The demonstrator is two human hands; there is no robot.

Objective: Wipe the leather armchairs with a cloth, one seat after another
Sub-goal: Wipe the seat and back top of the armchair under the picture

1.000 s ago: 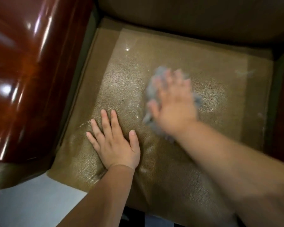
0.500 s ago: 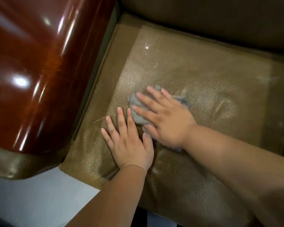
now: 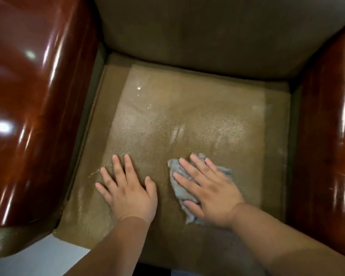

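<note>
Grey cloth (image 3: 179,188) now at front-centre of seat cushion (image 3: 187,120), swept back right and toward front edge vs 0.5 s ago. Right hand (image 3: 211,194) flat on cloth, fingers straight, pressing. Left hand (image 3: 127,194) flat on leather, unmoved, now apart from cloth. Rear and right strip likely still pending.
</note>
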